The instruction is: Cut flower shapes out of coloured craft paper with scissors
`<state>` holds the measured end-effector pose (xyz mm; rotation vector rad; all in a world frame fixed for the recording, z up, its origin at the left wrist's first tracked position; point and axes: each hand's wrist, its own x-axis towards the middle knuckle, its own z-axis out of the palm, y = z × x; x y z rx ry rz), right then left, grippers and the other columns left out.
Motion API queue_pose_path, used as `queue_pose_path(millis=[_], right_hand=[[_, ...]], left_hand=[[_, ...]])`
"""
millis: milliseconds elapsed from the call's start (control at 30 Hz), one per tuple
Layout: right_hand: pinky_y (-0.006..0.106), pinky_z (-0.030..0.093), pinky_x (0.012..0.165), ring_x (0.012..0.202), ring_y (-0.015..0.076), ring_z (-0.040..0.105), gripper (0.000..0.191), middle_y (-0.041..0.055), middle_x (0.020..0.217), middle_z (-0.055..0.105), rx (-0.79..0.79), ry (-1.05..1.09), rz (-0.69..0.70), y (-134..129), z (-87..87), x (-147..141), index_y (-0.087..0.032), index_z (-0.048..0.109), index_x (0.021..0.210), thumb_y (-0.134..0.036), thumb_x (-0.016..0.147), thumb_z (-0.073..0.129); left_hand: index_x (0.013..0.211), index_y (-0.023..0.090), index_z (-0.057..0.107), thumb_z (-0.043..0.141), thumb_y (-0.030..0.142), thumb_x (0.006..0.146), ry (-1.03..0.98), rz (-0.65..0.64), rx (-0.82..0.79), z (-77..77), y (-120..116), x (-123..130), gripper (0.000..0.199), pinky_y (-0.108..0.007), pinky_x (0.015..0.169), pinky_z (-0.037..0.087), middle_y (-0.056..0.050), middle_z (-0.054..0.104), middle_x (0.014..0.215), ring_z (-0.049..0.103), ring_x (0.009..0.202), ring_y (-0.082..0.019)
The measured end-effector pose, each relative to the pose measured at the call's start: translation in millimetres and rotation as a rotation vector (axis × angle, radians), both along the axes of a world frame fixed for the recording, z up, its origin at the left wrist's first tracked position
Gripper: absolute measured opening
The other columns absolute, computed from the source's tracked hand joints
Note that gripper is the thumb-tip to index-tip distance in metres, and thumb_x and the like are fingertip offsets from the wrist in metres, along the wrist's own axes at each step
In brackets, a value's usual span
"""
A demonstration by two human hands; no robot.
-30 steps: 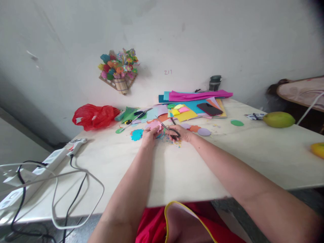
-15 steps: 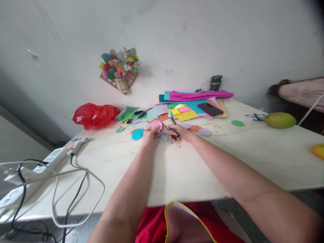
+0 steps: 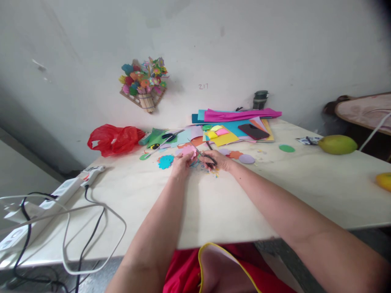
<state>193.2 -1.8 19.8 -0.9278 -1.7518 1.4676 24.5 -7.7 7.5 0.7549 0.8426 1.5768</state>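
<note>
My left hand point(image 3: 181, 163) pinches a pink paper flower point(image 3: 188, 151) with a scalloped edge. Fingers of my right hand point(image 3: 217, 160) are wrapped round the black handles of a pair of scissors point(image 3: 195, 147), whose blades point left beside the flower's right edge. Whether the blades touch the paper I cannot tell. Left of my left hand lies a blue scalloped paper flower point(image 3: 165, 162). Small paper scraps point(image 3: 210, 171) are scattered beneath my hands. By my right wrist rest an orange paper flower point(image 3: 236, 154) and a lilac paper disc point(image 3: 247, 159).
Coloured paper sheets point(image 3: 227, 138) with a phone point(image 3: 253, 131) lie at the back. Another pair of scissors point(image 3: 171, 136) and a red plastic bag point(image 3: 114, 139) are back left. A power strip point(image 3: 45, 209) with cables is at left, a yellow-green fruit point(image 3: 337, 145) at right.
Both hands stay almost in place, still holding the pink flower and the scissors. The flower appears very slightly turned; nothing else has visibly moved.
</note>
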Motion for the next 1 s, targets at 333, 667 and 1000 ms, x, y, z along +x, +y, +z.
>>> queue_pose_path(millis=[333, 667, 1000], right_hand=[[0.016, 0.027, 0.031, 0.033, 0.0059, 0.046, 0.030, -0.0055, 0.047, 0.056, 0.010, -0.004, -0.009, -4.2, 3.2, 0.7, -0.016, 0.056, 0.073, -0.041, 0.080, 0.073], [0.017, 0.025, 0.030, 0.033, 0.0056, 0.043, 0.031, -0.0054, 0.047, 0.053, 0.002, -0.003, -0.006, -3.5, 4.1, 0.8, -0.017, 0.056, 0.071, -0.039, 0.077, 0.076], [0.016, 0.027, 0.029, 0.031, 0.0046, 0.040, 0.032, -0.0076, 0.044, 0.051, -0.026, 0.026, -0.007, -2.1, 2.2, 0.0, -0.016, 0.057, 0.074, -0.037, 0.073, 0.081]], left_hand=[[0.076, 0.016, 0.068, 0.085, 0.012, 0.054, 0.011, 0.005, -0.003, 1.5, -1.3, 0.3, 0.028, -0.026, 0.060, 0.060, -0.003, 0.073, 0.071, 0.069, 0.063, -0.016], [0.080, 0.015, 0.068, 0.080, 0.012, 0.059, 0.031, 0.007, -0.015, -1.4, 0.6, -2.9, 0.025, -0.029, 0.067, 0.060, -0.006, 0.073, 0.076, 0.073, 0.074, -0.020], [0.079, 0.017, 0.067, 0.081, 0.012, 0.059, 0.022, 0.003, 0.000, -0.5, -0.6, -2.8, 0.024, -0.027, 0.064, 0.060, -0.004, 0.073, 0.075, 0.073, 0.072, -0.019]])
